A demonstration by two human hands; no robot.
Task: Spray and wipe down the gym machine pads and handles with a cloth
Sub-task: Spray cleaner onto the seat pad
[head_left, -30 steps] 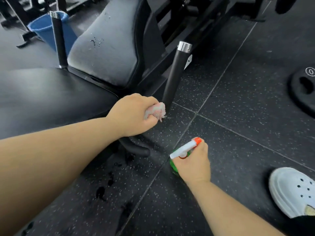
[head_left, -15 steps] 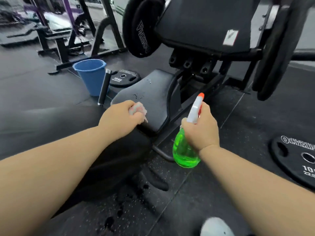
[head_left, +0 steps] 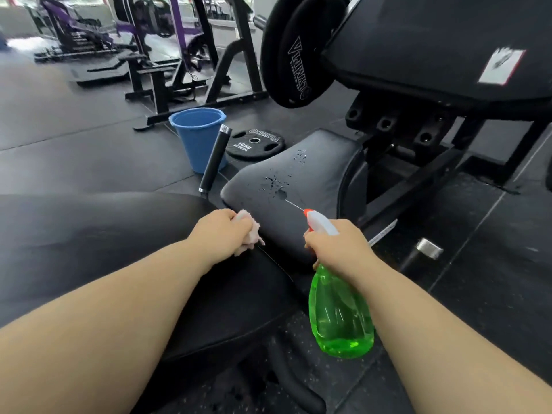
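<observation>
At the near edge of the seat pad (head_left: 298, 180), changes from half a second earlier are entered first.
- One spray bottle (head_left: 340, 312): formerly held with its nozzle tipped upward, it is now levelled at the pad. A thin straight jet (head_left: 294, 205) is seen running from the orange tip to the upholstery.
- One wet patch (head_left: 276, 185): it is larger than before, is ringed by scattered droplets, and is joined by a second cluster farther up the pad.
- One cloth (head_left: 252, 231): it is kept at the pad's near left corner, as before.

Hands.
- The right hand (head_left: 337, 248) is wrapped round the bottle's neck below the white trigger head. Whether the trigger is squeezed cannot be told.
- The left hand (head_left: 222, 233) is closed tightly about the bunched cloth, which is laid against the pad's edge.

Materials and shapes.
- Seat pad: smooth black upholstery, slightly domed, with rounded corners.
- Bottle: translucent green plastic, teardrop-shaped, with liquid pooled in its lower part.
- Cloth: pale pink, soft and crumpled, with a ragged edge showing.
- One handle (head_left: 215, 158): a black cylindrical grip with a chrome end cap, slanted upward left of the pad.
- One bucket (head_left: 197, 138): blue plastic, tapered, placed behind that handle.
- One weight plate (head_left: 255, 143): black, round, marked 10 kg, laid flat beside the bucket.
- Floor (head_left: 493, 279): dark rubber tiles flecked with pale specks.
</observation>
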